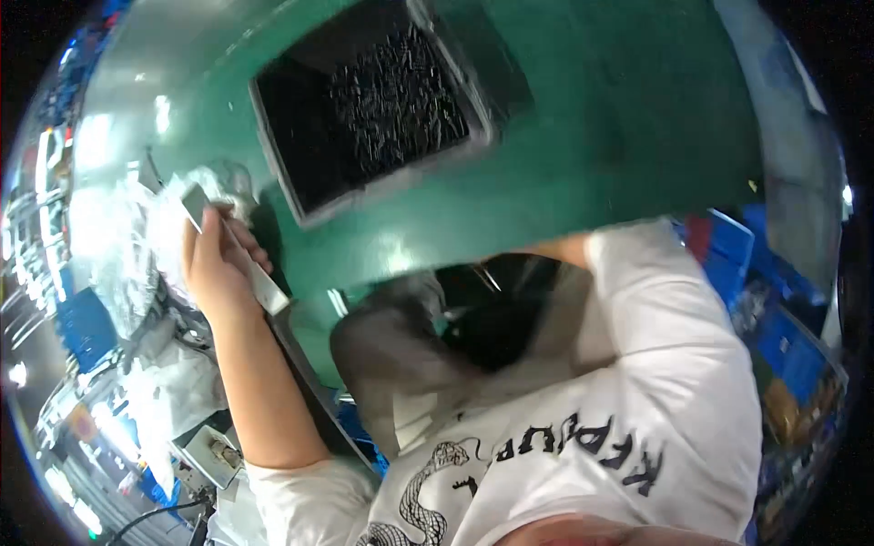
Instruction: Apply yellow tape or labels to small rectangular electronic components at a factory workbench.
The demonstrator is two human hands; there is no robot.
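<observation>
Off the left side of the green table, my left hand [217,255] is closed around a long, flat white object [269,295], with the thumb along its face. It is slim and straight-edged like a bar or narrow box; its exact kind does not show. Clear plastic bags [123,246] lie just beyond that hand. My right forearm [566,247] reaches in below the table's near edge, and the right hand itself is hidden there. On the table stands a dark bin [305,173] with many small, thin black pieces [401,109] heaped toward its right side.
The green tabletop [619,136] spreads across the front, its near edge close to my lap. Blue bins [792,355] stand low at the right. A small open box [214,455] and a dark cable [155,514] are at the lower left.
</observation>
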